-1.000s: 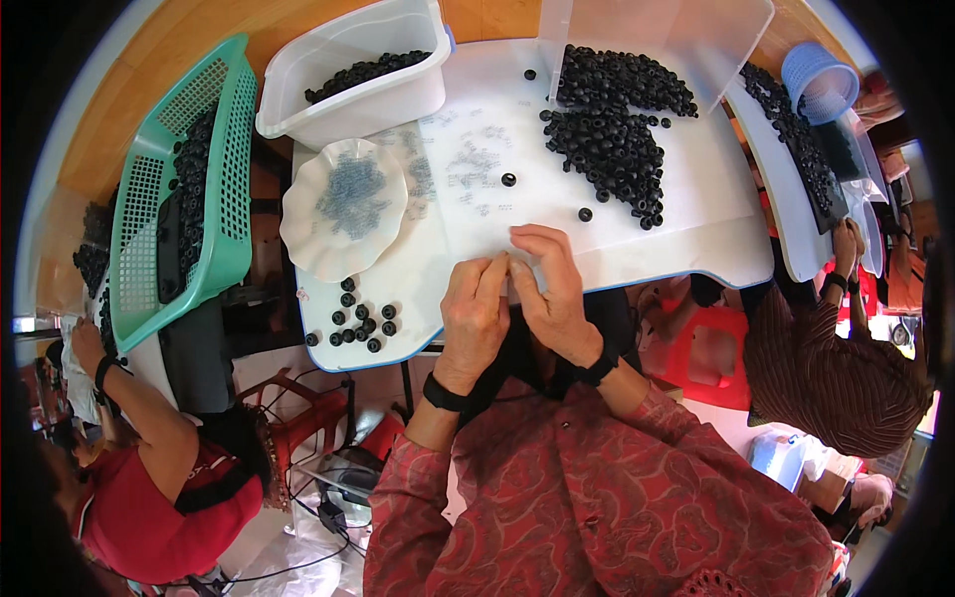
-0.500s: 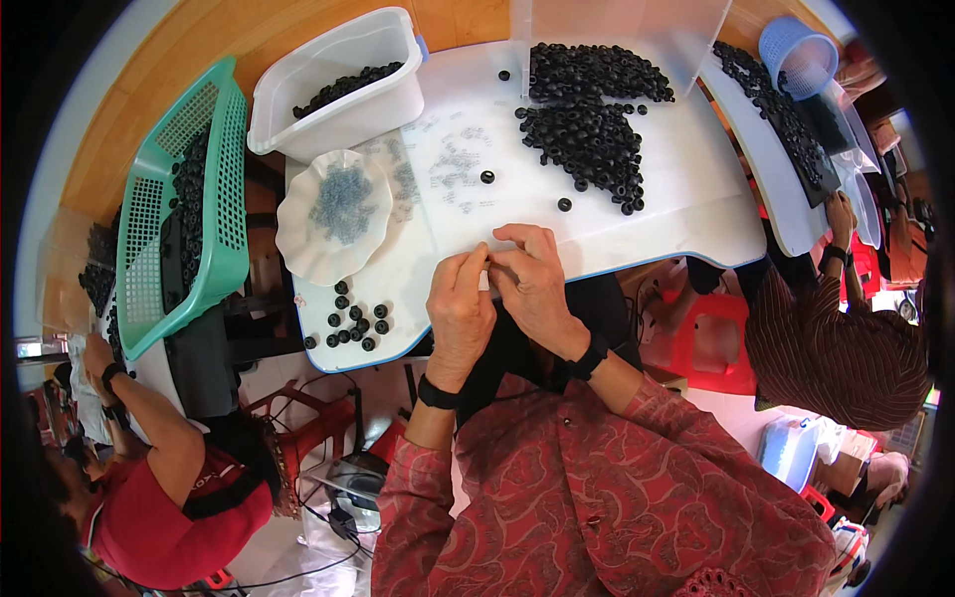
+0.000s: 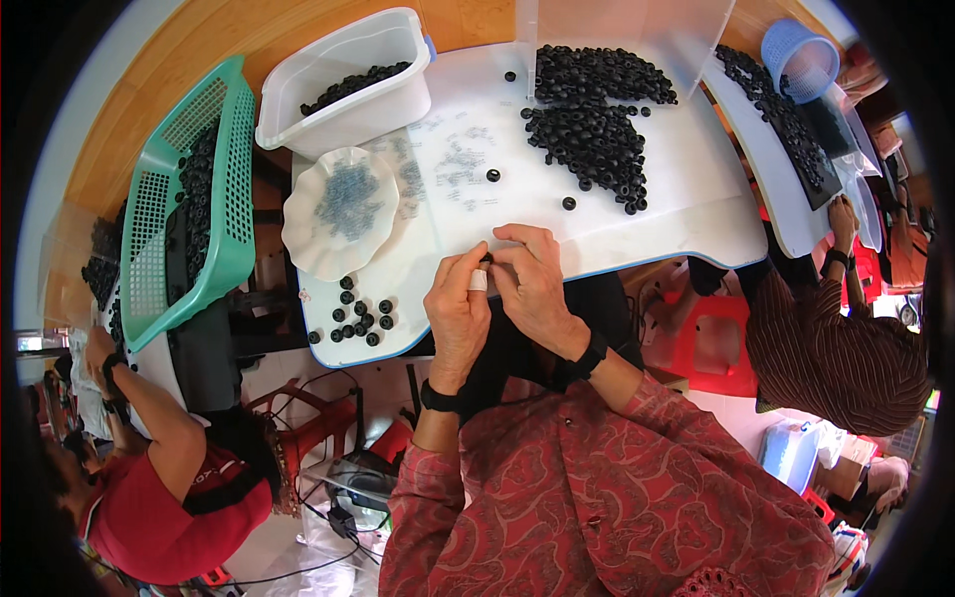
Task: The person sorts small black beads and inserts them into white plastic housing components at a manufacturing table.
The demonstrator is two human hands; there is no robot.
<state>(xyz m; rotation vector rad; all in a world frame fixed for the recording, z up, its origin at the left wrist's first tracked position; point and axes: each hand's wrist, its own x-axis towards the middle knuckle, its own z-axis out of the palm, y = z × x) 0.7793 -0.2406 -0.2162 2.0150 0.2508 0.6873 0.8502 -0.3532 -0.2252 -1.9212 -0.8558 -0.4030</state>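
My left hand (image 3: 461, 323) and my right hand (image 3: 538, 297) meet at the table's near edge, fingertips pinched together. Between them shows a bit of a small black round piece (image 3: 485, 258), mostly covered by the fingers. White tape (image 3: 478, 280) wraps a finger of my left hand. Left of my hands, several finished-looking black round pieces (image 3: 360, 308) lie scattered at the table corner. Beyond them sits a white wavy-edged plate (image 3: 300, 224) bearing a heap of tiny greyish translucent parts (image 3: 348, 199). Ahead of my right hand spreads a pile of black ring-shaped pieces (image 3: 592, 149).
A white tub (image 3: 348, 119) and a green basket (image 3: 234, 189), both containing black pieces, stand at the left. A clear plastic bin (image 3: 627, 25) lies behind the pile. Co-workers sit at both sides, one in a red shirt (image 3: 149, 517), one in a striped shirt (image 3: 831, 348).
My left fingers have shifted slightly, so the black piece and the finger tape now show more. The table scene has slid a little in view; both hands stay together.
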